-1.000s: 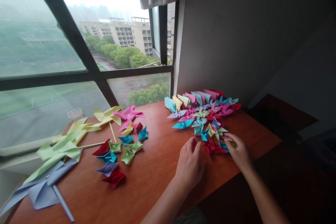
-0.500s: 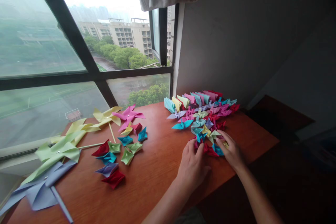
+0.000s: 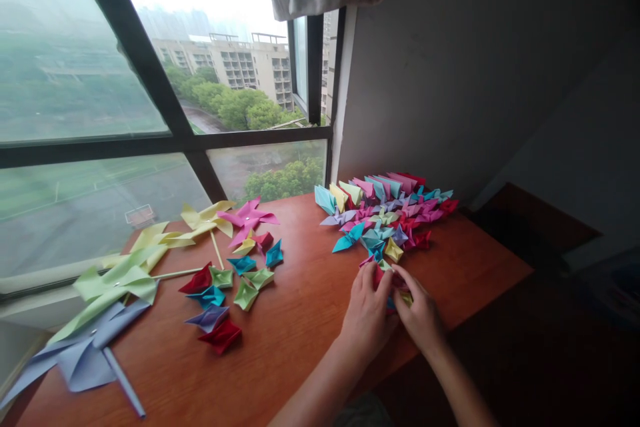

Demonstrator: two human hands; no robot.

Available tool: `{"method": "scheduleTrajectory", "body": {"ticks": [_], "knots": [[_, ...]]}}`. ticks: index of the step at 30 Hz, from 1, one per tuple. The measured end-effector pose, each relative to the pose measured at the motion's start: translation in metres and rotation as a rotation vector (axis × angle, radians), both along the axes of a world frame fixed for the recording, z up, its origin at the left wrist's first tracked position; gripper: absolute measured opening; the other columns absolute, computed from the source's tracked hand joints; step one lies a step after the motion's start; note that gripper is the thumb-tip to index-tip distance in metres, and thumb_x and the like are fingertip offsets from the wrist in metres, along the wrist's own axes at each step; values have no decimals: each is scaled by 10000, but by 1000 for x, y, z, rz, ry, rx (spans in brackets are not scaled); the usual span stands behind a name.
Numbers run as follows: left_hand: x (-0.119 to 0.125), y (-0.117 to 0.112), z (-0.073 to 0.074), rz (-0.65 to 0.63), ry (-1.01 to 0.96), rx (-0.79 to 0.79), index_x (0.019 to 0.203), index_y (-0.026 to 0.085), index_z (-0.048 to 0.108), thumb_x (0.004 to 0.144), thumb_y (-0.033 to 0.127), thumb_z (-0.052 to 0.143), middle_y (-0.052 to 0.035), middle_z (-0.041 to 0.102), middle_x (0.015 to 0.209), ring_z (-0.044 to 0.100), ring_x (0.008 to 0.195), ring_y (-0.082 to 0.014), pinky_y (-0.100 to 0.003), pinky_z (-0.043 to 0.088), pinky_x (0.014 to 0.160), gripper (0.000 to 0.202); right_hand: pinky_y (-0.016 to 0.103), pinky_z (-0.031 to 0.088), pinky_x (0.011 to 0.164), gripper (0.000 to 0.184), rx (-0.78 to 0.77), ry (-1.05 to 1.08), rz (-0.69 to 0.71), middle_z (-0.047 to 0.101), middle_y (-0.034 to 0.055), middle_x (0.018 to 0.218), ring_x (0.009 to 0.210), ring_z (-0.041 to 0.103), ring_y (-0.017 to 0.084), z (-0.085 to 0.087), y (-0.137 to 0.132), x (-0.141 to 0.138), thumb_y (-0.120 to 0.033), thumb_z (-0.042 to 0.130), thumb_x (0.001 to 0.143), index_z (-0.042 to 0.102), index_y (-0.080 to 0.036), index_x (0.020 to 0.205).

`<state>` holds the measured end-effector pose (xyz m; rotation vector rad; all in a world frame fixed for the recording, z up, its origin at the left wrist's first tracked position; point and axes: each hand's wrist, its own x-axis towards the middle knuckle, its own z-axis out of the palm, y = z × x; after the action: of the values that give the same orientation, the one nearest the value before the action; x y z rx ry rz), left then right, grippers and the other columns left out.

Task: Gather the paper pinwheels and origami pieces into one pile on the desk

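Note:
My left hand (image 3: 367, 307) and my right hand (image 3: 420, 313) are drawn close together near the table's front edge. Their fingers curl from both sides around a bunch of small folded paper boats (image 3: 384, 265), with bits of green, red, yellow and blue showing between them; the hands hide most of it. Just beyond my fingertips sit a yellow paper boat (image 3: 394, 251) and a blue one (image 3: 376, 250). Behind these, rows of colourful origami cranes (image 3: 385, 217) stand packed together, and a bright blue crane (image 3: 349, 238) lies at their left.
Left of my hands, several paper boats (image 3: 220, 335) lie loosely grouped on the brown table (image 3: 295, 280). Paper pinwheels (image 3: 117, 283) line the window side. The window frame (image 3: 265, 138) borders the table's back left, and a grey wall (image 3: 425, 80) rises behind the cranes.
My right hand has moved left toward my left hand, squeezing the near paper boats together. The yellow boat now sits apart from the bunch. The bright blue crane has tilted.

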<state>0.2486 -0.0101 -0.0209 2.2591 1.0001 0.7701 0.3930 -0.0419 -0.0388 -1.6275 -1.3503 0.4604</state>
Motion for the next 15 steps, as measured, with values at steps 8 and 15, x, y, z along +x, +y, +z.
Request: {"method": "scheduleTrajectory", "body": {"ticks": [8, 15], "knots": [[-7, 1, -2, 35, -334, -99, 1436, 275, 423, 655, 23, 642, -115, 368, 1474, 377, 1385, -305, -492, 376, 1144, 849, 435, 500, 1007, 471, -15, 443, 2, 633, 114, 1300, 1187, 607, 285, 4, 3, -16, -428, 648, 838, 622, -218, 1259], [-5, 1, 5, 182, -619, -179, 1302, 239, 557, 698, 16, 603, -93, 519, 1310, 536, 1246, -242, -398, 479, 1055, 646, 433, 482, 1031, 551, 34, 802, -58, 616, 104, 1340, 1232, 580, 290, 12, 3, -51, -383, 714, 786, 608, -228, 1304]]}}
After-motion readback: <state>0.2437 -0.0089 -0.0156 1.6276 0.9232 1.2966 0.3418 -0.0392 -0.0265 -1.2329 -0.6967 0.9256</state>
